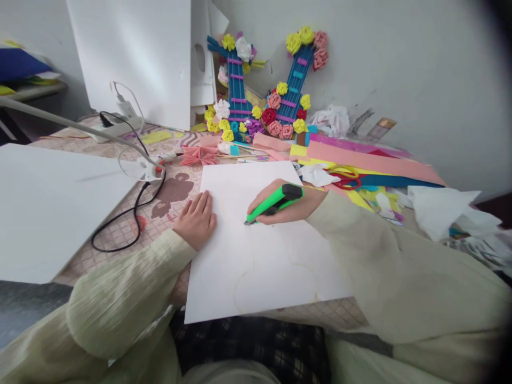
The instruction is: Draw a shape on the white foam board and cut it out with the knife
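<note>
A large white board point(216, 277) lies in front of me, with a faint curved outline drawn on it. My left hand point(197, 220) rests flat on its left edge, fingers stretched out and holding nothing. In my right hand point(286, 208), closed around it, is a green and black utility knife point(274, 202). Its blade points down and to the left, at or just over the board's middle; whether the tip touches, I cannot tell.
Behind the board stand two blue paper guitars point(237, 85) trimmed with paper flowers. Coloured paper strips point(372, 160), scissors point(347, 178) and crumpled tissue point(444, 210) lie to the right. A black cable point(116, 248) loops at left beside another white board point(48, 213).
</note>
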A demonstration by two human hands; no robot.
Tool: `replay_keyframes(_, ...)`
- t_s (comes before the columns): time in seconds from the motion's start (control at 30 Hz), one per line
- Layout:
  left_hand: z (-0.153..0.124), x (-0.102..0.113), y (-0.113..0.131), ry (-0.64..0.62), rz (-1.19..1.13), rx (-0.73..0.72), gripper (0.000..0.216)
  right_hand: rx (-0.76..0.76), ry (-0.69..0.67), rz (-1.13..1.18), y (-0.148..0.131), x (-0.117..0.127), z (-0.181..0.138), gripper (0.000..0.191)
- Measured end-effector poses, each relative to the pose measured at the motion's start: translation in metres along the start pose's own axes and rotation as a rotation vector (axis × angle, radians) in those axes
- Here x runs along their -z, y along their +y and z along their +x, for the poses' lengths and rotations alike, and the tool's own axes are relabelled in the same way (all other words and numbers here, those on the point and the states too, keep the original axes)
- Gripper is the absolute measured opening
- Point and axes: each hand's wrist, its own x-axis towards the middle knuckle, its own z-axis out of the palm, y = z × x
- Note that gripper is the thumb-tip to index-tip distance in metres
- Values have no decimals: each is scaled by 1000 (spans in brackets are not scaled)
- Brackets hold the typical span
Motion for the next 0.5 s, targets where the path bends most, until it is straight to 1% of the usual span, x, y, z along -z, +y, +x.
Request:
replay_keyframes(0.1, 0, 1, 1, 11, 26, 2, 52, 58, -28, -48, -6, -1, 8, 21)
replay_keyframes(0.2, 0, 1, 3, 17, 22, 12, 52, 104, -84, -216, -16, -2, 20, 13)
replay_keyframes(0.27, 0, 0, 4, 32, 8, 18, 51, 107, -107, -338, -24, -3, 30, 8)
replay_keyframes(0.33, 1, 0, 5, 46, -2, 21, 49, 132, -123, -387, -34, -2, 42, 7)
replay_keyframes(0.4, 1, 0, 6, 52, -9, 24, 46, 208, -89, -389, -47, 1, 55, 10)
replay_keyframes(0.5, 2, 0, 6, 53, -24, 31, 45, 308, 48, -424, -66, 9, 66, 11)
